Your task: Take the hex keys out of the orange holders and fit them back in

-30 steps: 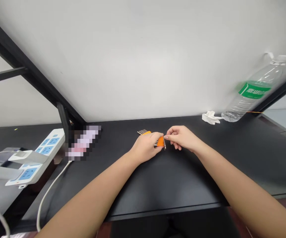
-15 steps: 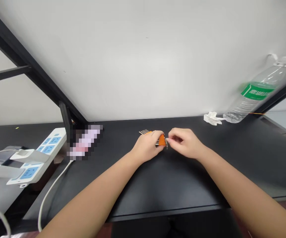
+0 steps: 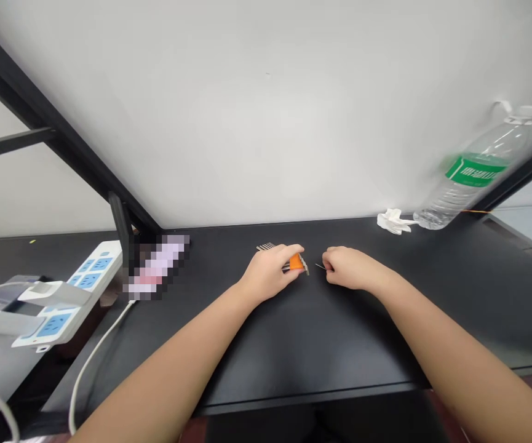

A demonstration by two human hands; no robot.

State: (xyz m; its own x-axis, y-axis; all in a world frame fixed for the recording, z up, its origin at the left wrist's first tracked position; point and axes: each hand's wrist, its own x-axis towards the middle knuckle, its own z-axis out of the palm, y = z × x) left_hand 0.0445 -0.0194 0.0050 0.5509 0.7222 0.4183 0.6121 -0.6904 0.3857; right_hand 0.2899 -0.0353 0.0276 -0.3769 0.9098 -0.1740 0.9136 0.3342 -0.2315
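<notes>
My left hand [image 3: 268,274] is wrapped around an orange hex key holder [image 3: 296,262] just above or on the black desk. Several grey hex keys stick out of the holder's far left side, and their bent ends show at its right. Part of the holder is hidden under my fingers. A short way to the right, my right hand [image 3: 346,268] pinches a thin hex key [image 3: 320,266], whose slim metal end points left toward the holder. The two hands are apart, and the rest of that key is hidden in my fingers.
On the black desk [image 3: 312,344], a clear bottle with a green label [image 3: 473,169] and a crumpled white tissue [image 3: 393,221] stand at the back right. A white power strip [image 3: 95,264], a cable [image 3: 97,357] and a blurred-out item [image 3: 162,267] lie left, beside a black frame post [image 3: 122,227].
My right hand has moved slightly right, away from the holder, and a thin hex key now shows clear of it in my fingers. My left hand has stayed around the holder.
</notes>
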